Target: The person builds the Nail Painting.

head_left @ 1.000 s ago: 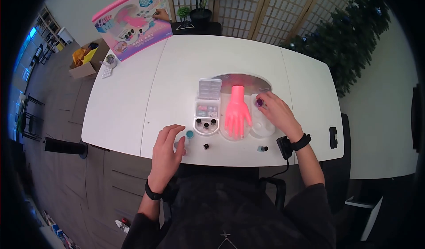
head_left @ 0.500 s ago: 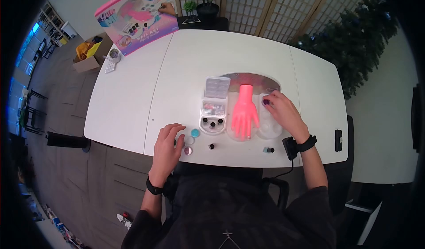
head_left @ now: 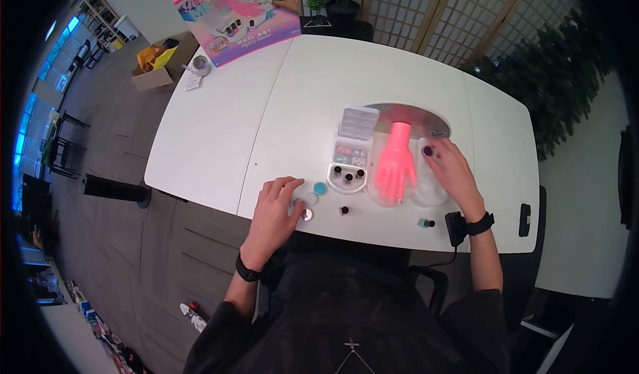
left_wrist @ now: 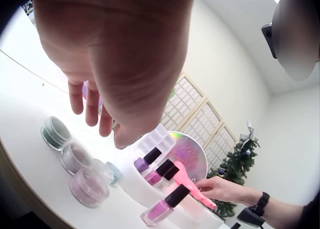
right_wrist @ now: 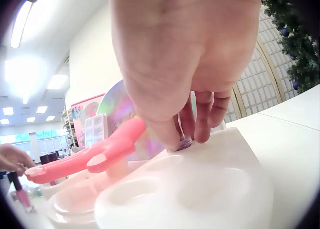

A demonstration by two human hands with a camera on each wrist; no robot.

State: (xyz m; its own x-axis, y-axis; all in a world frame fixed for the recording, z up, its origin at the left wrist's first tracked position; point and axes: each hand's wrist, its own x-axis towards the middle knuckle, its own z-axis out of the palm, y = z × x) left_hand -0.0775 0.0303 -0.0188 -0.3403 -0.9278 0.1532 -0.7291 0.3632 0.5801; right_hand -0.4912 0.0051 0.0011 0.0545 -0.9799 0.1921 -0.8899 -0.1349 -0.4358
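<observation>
My right hand (head_left: 456, 174) pinches a small purple glitter pot (right_wrist: 185, 142) with its thumb and fingers. The pot is at the far well of a white tray (right_wrist: 222, 196) with round wells. Left of that tray lies a pink model hand (head_left: 397, 158), palm down with fingers toward me. My left hand (head_left: 274, 207) hovers, fingers loosely bent and holding nothing, by several small clear pots on the table. Among them are a teal pot (head_left: 320, 188), a pink glitter pot (left_wrist: 89, 188) and a green pot (left_wrist: 55, 133).
A white case (head_left: 347, 182) with a raised clear lid holds several black-capped polish bottles. One pink polish bottle (left_wrist: 162, 207) stands in front of it; a pale teal bottle (head_left: 426, 223) lies at right. A shiny half-round backboard (head_left: 419, 118) rises behind. A nail art box (head_left: 243, 21) stands far left.
The head view has swung left, shifting the table rightward in the picture. My right hand stays at the tray's far well with the purple pot; the left hand hovers much as before.
</observation>
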